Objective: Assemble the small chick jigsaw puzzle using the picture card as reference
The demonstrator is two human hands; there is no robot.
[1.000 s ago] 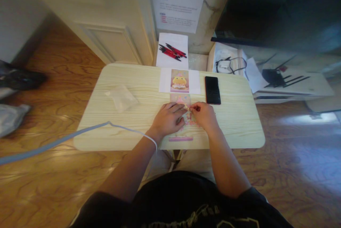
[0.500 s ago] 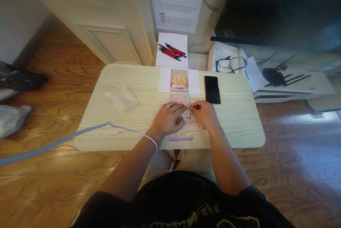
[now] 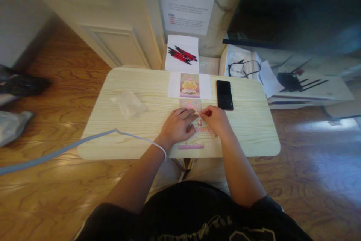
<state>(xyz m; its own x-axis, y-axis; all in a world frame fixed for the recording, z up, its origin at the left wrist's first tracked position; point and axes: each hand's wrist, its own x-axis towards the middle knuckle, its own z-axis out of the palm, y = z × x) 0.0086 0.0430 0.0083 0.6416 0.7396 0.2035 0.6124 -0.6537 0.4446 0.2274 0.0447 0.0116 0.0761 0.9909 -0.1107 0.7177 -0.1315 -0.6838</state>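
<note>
A pink and yellow picture sheet [image 3: 191,104] lies on the pale wooden table [image 3: 248,128], mostly under my hands. My left hand [image 3: 177,125] rests flat on its left part, fingers stretched toward the middle. My right hand [image 3: 216,119] is closed in a pinch at the sheet's middle, thumb and forefinger pressed together on something too small to name. Just beyond lies a white paper with a yellow cartoon picture [image 3: 190,85].
A black phone [image 3: 224,94] lies right of the picture paper. A clear plastic bag [image 3: 128,102] sits at the table's left. A pale blue cable [image 3: 70,145] runs from my left wrist off to the left. Red and black pens [image 3: 182,53] lie beyond the table.
</note>
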